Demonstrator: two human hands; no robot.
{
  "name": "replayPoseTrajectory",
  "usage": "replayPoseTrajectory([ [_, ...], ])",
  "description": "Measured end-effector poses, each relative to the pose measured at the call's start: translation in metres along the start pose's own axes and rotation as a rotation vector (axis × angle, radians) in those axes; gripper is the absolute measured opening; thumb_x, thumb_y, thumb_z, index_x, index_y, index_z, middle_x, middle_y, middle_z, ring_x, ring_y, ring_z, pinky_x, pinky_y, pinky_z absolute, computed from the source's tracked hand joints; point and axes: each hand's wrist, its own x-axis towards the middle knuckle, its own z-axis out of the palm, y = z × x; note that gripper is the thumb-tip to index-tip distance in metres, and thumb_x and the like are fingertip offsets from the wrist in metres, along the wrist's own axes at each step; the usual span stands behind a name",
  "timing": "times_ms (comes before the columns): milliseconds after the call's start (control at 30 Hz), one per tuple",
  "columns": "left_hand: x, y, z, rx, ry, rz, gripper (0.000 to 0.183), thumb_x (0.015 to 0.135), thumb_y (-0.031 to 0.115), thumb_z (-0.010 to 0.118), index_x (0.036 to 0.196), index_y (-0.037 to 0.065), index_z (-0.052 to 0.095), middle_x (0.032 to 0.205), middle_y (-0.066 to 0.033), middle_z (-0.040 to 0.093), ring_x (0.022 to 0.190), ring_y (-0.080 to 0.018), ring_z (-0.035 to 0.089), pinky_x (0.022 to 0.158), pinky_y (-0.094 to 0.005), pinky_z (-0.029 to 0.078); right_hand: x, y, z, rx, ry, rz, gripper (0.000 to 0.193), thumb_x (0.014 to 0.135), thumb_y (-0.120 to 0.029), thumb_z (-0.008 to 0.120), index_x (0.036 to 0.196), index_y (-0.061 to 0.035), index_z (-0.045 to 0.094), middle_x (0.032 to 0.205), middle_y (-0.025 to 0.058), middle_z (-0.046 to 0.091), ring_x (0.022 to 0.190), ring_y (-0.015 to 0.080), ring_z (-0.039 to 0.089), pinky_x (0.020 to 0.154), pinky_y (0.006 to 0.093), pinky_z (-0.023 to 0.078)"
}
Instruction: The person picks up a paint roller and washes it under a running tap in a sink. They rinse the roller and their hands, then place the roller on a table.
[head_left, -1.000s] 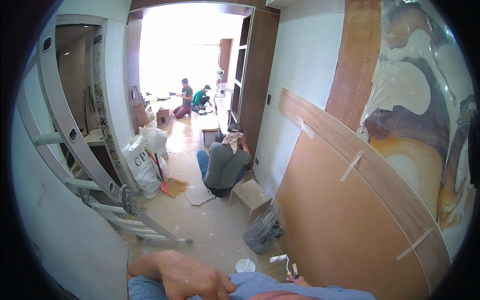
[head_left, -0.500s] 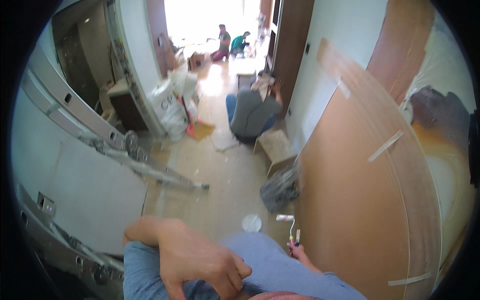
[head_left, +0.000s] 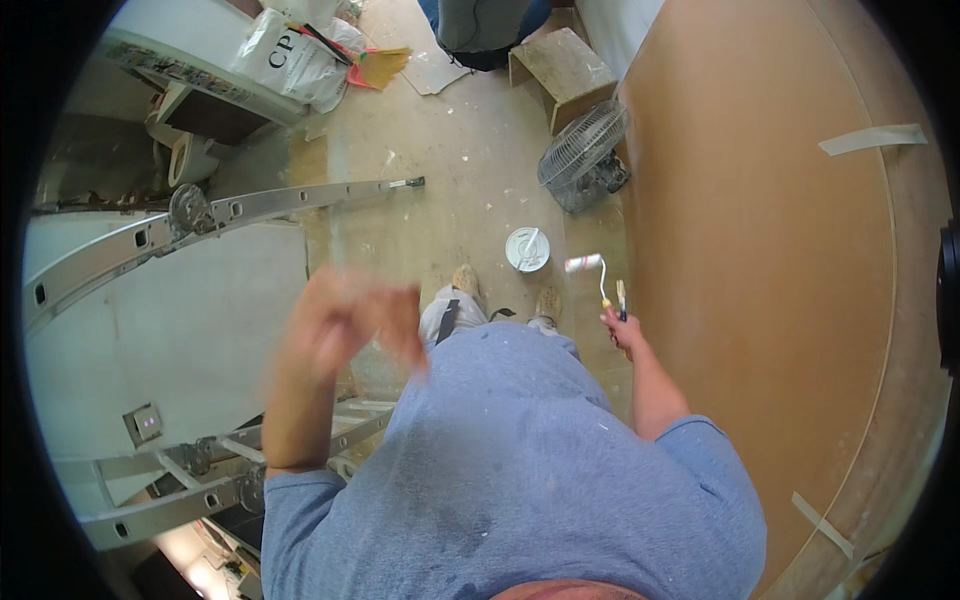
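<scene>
My right hand [head_left: 624, 328] is closed around the handles of a small paint roller [head_left: 585, 263] and a paintbrush [head_left: 621, 292]. The roller's white sleeve sticks out ahead on a bent wire frame, and the brush's pale bristles point up beside it. Raised in front of my chest on the left, my left hand [head_left: 352, 318] is smeared by motion. Its fingers are too blurred to read, and no object shows in it. On the floor just ahead of my shoes stands a round white bucket [head_left: 528, 249] with a white strip across its top.
A grey fan [head_left: 583, 160] leans by a wooden stool [head_left: 565, 68] at the right. Tan panelling [head_left: 760, 270] lines the right wall. An aluminium ladder [head_left: 290, 203] spans the left side. Farther off lie white sacks [head_left: 290, 60] and a broom [head_left: 382, 68], with a seated person [head_left: 485, 25] nearby.
The view has tipped down toward my body and the floor. My left hand has moved away from near my face, out to the left. The right hand keeps the roller and brush.
</scene>
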Motion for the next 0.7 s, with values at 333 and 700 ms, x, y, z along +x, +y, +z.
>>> replayPoseTrajectory([
  [333,-0.025,-0.335,-0.143,-0.174,0.392,-1.153,0.032,0.093,0.042,0.066,0.107,0.013,0.066,0.091,-0.0001,0.070,0.070,-0.0090,0.056,0.070,-0.0281,0.050,-0.026,-0.156,0.181,0.085,-0.155,-0.154,0.031,0.081,-0.038,0.082,0.077,-0.0164,0.060,0.063,-0.0063,0.050,0.052,0.0057,0.045,0.049,0.0244,0.034],
  [700,-0.061,-0.387,-0.201,-0.635,0.725,-1.215,0.020,0.099,0.032,0.055,0.097,0.013,0.058,0.093,-0.0042,0.065,0.076,-0.0129,0.061,0.067,-0.0319,0.051,0.002,-0.182,0.293,0.301,-0.347,-0.044,0.031,0.092,-0.035,0.071,0.097,-0.0050,0.073,0.076,0.0006,0.064,0.051,0.0065,0.052,0.045,0.0227,0.039],
])
